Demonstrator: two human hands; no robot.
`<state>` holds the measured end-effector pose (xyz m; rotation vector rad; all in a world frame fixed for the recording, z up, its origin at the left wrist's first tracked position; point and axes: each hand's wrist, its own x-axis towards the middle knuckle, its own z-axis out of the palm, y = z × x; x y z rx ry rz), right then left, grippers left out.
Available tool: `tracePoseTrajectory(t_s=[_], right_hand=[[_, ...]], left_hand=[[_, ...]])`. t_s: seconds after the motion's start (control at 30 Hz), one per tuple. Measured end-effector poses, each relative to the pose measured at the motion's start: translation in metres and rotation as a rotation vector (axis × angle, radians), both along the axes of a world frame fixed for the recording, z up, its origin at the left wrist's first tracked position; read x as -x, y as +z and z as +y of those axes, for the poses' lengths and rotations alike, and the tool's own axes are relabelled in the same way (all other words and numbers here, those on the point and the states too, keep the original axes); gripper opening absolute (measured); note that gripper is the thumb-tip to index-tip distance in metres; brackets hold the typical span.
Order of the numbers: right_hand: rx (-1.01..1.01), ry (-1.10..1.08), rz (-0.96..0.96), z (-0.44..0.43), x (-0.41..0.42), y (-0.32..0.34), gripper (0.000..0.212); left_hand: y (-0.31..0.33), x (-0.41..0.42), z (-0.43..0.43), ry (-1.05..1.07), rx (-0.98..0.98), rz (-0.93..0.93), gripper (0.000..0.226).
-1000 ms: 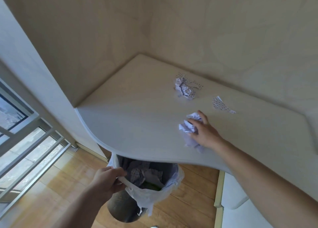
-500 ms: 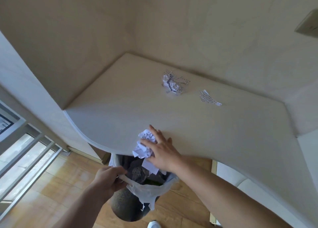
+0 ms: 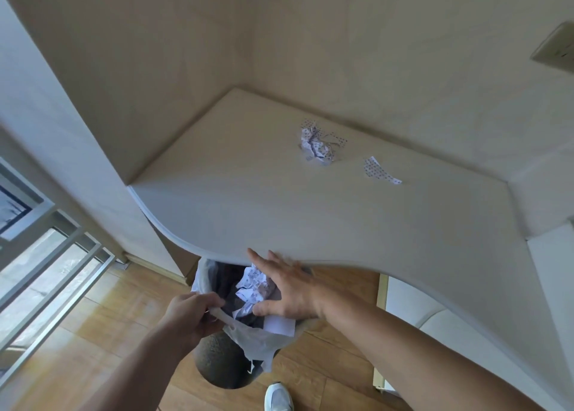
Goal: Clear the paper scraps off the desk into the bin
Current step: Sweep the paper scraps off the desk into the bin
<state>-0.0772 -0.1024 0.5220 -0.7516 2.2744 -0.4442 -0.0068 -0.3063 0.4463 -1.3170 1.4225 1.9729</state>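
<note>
Your bench (image 3: 310, 218) now carries two scrap lots, both well apart from the edge: one crumpled wad (image 3: 316, 145) and one flat strip (image 3: 380, 171). The wad you were sweeping a moment ago has dropped into the bin (image 3: 223, 361); it looks like one clump (image 3: 251, 286), though shadow blurs it. Your right hand (image 3: 285, 289) hangs over it, fingers (image 3: 257, 257) spread and empty. Your left hand (image 3: 192, 314) pinches the liner (image 3: 248, 339).
</note>
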Motion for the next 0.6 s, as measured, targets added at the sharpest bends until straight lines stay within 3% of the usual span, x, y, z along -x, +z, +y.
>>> tracePoseTrajectory(t_s=[0.17,0.37,0.6], right_hand=[[0.022,-0.060,0.022,-0.004,-0.001,-0.015,0.102],[0.333,-0.280,-0.091,0.003,-0.005,-0.012,0.072],[0.432,-0.459,-0.144,0.019,0.007,-0.017,0.054]], left_hand=[[-0.002,-0.010,-0.010,-0.003,-0.014,0.009,0.020],[-0.008,-0.017,-0.016,-0.004,-0.016,0.012,0.018],[-0.010,-0.012,-0.016,-0.020,-0.017,0.016,0.021]])
